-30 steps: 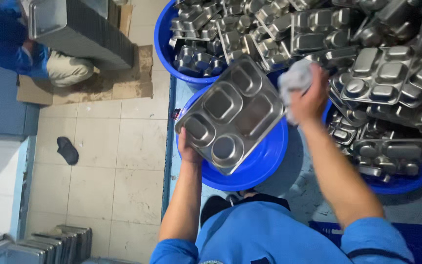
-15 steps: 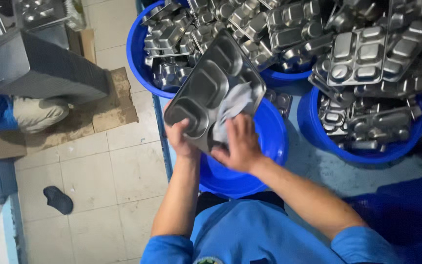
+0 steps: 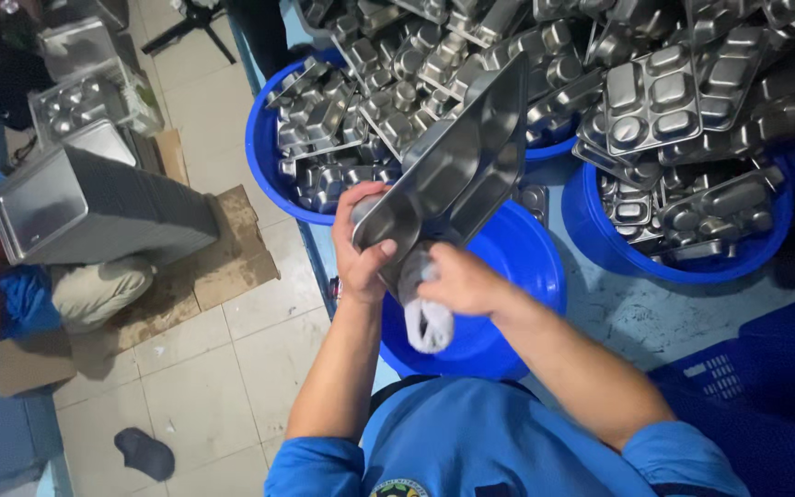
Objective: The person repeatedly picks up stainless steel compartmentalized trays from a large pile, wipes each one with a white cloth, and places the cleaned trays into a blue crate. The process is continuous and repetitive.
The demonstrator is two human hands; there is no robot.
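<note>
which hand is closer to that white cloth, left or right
Right. The right hand grips the white cloth under the steel tray; the left hand holds the tray's lower edge, just beside the cloth.

head cam, steep down, close

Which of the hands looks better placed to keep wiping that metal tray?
The right hand, probably: it already grips the white cloth against the tilted tray, while the left hand is busy clasping the tray's lower edge.
</note>
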